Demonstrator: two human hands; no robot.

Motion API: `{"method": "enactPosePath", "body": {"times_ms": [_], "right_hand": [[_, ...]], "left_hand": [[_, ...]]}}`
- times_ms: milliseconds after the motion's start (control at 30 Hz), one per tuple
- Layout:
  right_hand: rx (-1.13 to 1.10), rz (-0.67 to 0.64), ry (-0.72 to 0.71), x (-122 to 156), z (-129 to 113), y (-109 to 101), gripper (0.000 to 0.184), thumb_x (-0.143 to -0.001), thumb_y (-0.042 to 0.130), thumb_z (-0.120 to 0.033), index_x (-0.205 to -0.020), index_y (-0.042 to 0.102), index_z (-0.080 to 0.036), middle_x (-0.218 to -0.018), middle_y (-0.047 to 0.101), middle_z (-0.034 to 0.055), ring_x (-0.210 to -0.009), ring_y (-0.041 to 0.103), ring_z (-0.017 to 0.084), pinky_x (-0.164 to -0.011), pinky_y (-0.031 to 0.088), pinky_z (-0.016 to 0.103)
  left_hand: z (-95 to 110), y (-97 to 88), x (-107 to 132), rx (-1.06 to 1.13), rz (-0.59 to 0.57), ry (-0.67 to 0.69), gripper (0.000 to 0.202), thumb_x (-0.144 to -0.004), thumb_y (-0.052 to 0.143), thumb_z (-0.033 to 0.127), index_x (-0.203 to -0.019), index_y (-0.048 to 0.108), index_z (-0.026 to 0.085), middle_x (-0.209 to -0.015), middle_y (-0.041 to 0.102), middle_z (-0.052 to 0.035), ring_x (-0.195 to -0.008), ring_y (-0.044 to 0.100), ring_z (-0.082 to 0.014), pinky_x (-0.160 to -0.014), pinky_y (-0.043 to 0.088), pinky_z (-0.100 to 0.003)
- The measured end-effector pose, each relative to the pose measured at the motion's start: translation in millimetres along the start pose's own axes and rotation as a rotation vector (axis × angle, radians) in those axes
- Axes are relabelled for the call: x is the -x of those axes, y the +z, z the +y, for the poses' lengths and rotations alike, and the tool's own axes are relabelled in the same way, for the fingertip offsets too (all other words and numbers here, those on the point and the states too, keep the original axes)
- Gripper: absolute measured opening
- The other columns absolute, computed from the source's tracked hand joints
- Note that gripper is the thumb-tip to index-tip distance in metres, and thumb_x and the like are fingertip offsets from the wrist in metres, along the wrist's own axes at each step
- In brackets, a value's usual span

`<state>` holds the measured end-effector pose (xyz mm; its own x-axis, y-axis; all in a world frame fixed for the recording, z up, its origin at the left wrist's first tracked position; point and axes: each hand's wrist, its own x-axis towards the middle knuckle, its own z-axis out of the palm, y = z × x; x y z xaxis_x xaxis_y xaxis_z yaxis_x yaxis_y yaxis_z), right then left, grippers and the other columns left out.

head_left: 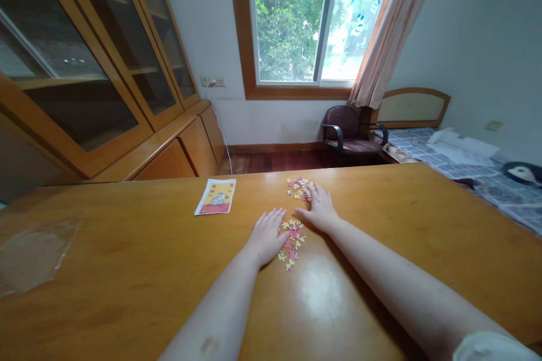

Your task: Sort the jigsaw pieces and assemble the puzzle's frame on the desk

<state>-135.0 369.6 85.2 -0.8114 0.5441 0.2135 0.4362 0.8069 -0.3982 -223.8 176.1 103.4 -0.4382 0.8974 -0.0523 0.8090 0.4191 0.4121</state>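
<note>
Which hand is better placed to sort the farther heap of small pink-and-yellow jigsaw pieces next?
Probably the right hand: its fingers are at the edge of the farther heap, while the left hand is beside the nearer pink-and-yellow heap.

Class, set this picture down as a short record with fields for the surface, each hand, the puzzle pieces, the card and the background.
Surface: wooden table
Left hand: palm down, fingers spread, at the near pile's left edge
Right hand: fingers spread, at the far pile's right edge
Puzzle pieces: two loose piles, near pile and far pile
Card: yellow and pink, left of both piles
Background: window, chair, bed
</note>
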Motion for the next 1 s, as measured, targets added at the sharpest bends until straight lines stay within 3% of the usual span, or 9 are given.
{"method": "enactPosePath", "body": {"times_ms": [67, 133, 400, 700, 1000], "right_hand": [[0.065, -0.072, 0.005, -24, 14, 1, 0.107, -0.065, 0.064, -0.069, -0.147, 0.024, -0.014, -0.153, 0.017, 0.0210, -0.142, 0.012, 0.035, -0.112, 0.004, 0.058], [0.091, -0.133, -0.028, -46, 23, 2, 0.112, -0.062, 0.063, -0.072, -0.149, 0.021, -0.014, -0.154, 0.015, 0.0211, -0.142, 0.010, 0.035, -0.112, 0.004, 0.057], [0.005, -0.266, -0.292, -96, 35, 10, 0.101, -0.072, 0.056, -0.070, -0.148, 0.024, -0.011, -0.153, 0.021, 0.0197, -0.141, 0.021, 0.030, -0.115, 0.016, 0.046], [0.021, -0.310, -0.430, -112, 24, 21, 0.083, -0.079, 0.052, -0.066, -0.145, 0.033, -0.021, -0.151, 0.029, 0.0121, -0.140, 0.024, 0.029, -0.114, 0.016, 0.051], [0.057, -0.363, -0.467, -104, 5, 24, 0.073, -0.085, 0.044, -0.063, -0.144, 0.036, -0.022, -0.152, 0.027, 0.0098, -0.141, 0.022, 0.027, -0.114, 0.015, 0.051]], "left_hand": [[1, -2.0, 0, 0.007, -0.005, -0.008, 0.064, -0.088, 0.037, 0.047, -0.145, 0.032, 0.017, -0.152, 0.030, -0.0058, -0.142, 0.022, -0.0212, -0.118, 0.014, -0.041], [2, -3.0, 1, 0.014, -0.004, -0.017, 0.065, -0.088, 0.038, 0.048, -0.145, 0.033, 0.016, -0.152, 0.031, -0.0062, -0.142, 0.023, -0.0215, -0.118, 0.015, -0.041], [-2, -0.9, 0, 0.057, 0.038, -0.018, 0.062, -0.088, 0.039, 0.048, -0.142, 0.037, 0.018, -0.150, 0.035, -0.0057, -0.140, 0.027, -0.0217, -0.117, 0.016, -0.041], [-1, -2.2, 1, 0.070, 0.049, -0.020, 0.062, -0.087, 0.042, 0.046, -0.141, 0.040, 0.018, -0.149, 0.036, -0.0067, -0.140, 0.028, -0.0223, -0.117, 0.017, -0.041], [-3, -0.7, 0, 0.058, 0.060, -0.006, 0.062, -0.087, 0.043, 0.046, -0.141, 0.040, 0.017, -0.149, 0.038, -0.0070, -0.139, 0.029, -0.0224, -0.117, 0.018, -0.042]]}}
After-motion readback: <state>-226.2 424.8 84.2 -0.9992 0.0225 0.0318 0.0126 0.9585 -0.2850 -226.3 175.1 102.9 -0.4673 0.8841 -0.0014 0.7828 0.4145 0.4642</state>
